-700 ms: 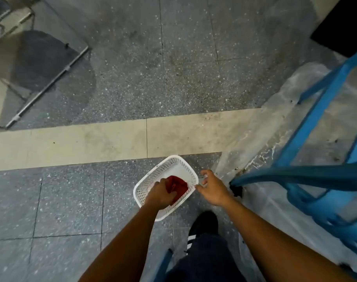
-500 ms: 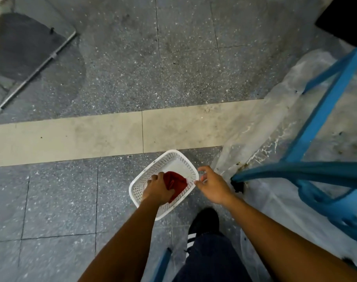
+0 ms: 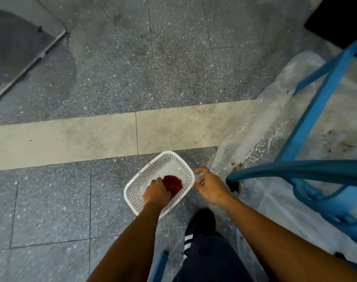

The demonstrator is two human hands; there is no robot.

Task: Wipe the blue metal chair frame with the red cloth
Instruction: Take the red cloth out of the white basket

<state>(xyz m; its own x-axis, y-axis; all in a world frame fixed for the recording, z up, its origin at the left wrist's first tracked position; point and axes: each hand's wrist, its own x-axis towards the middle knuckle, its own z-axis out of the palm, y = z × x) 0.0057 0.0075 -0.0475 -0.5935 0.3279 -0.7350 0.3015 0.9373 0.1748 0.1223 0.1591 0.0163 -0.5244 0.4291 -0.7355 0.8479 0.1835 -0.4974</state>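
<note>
A crumpled red cloth (image 3: 173,183) lies inside a white perforated plastic basket (image 3: 169,159) on the grey floor. My left hand (image 3: 156,192) reaches into the basket and its fingers close on the cloth's left side. My right hand (image 3: 211,185) hovers just right of the basket's rim with fingers loosely curled, holding nothing that I can see. The blue metal chair frame (image 3: 307,127) stands at the right on a clear plastic sheet (image 3: 254,127), its nearest leg foot close to my right hand.
A pale tile strip (image 3: 72,139) crosses the speckled grey floor beyond the basket. A glass panel with a metal edge (image 3: 31,60) lies at the far left. My black shoe with white stripes (image 3: 200,226) is below the basket. A blue bar (image 3: 159,265) shows near my leg.
The view has shifted slightly. My left hand has sunk a little deeper onto the red cloth in the basket; my right hand stays beside the rim.
</note>
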